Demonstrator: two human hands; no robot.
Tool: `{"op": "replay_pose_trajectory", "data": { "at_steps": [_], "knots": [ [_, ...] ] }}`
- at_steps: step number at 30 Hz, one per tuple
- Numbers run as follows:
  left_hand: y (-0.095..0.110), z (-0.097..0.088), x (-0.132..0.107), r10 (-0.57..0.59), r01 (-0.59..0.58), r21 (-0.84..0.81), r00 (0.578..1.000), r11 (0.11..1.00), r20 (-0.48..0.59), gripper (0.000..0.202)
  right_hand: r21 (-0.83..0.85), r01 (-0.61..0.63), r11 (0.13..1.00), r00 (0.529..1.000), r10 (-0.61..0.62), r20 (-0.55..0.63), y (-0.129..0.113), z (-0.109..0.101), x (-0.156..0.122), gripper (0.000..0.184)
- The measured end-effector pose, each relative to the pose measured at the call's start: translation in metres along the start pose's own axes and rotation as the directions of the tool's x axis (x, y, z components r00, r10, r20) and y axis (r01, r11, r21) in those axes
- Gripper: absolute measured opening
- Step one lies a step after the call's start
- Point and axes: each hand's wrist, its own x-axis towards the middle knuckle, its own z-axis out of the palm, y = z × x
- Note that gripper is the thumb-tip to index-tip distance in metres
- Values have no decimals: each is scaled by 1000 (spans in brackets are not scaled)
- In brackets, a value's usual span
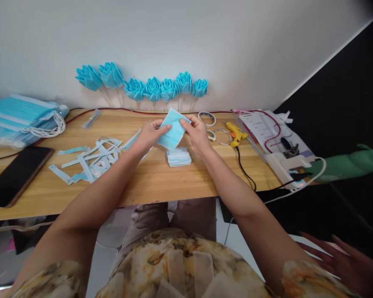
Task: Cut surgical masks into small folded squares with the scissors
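A light blue piece of face-mask fabric (173, 131) is held up over the table between both hands. My left hand (152, 134) pinches its left edge, thumb on top. On the opposite edge, my right hand (199, 131) grips it the same way, thumb at the upper corner. Just below the fabric sits a small stack of cut pale blue pieces (178, 157). Left of my left hand lies a loose heap of cut mask strips (96, 159). The fingers under the fabric are partly hidden.
Several blue fabric roses (152, 89) on sticks lean against the wall. Face masks (21, 116) and a phone (18, 176) lie left. Tape rolls (207, 118), a yellow glue gun (235, 133) and a power strip (287, 169) are right. Another person's hand (345, 260) shows lower right.
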Motion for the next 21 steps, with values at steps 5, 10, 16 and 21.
{"op": "replay_pose_trajectory", "data": {
  "at_steps": [5, 10, 16, 21],
  "knots": [
    [5, -6, 1, -64, 64, 66, 998, 996, 3, 43, 74, -10, 997, 990, 20, -137, 3, -6, 7, 48],
    [-5, -10, 11, -50, 41, -80, 992, 996, -115, 38, 60, -2, 998, 985, 12, -173, 4, -11, 11, 45],
    [-10, -12, 17, -80, 7, -336, 976, 942, -203, 35, 98, -91, 991, 986, 104, -132, 3, -6, 7, 42],
    [-1, -15, 16, 23, -91, -211, 952, 973, -305, 29, 150, -231, 961, 973, 231, 22, 2, -7, 7, 45]
  ]
}}
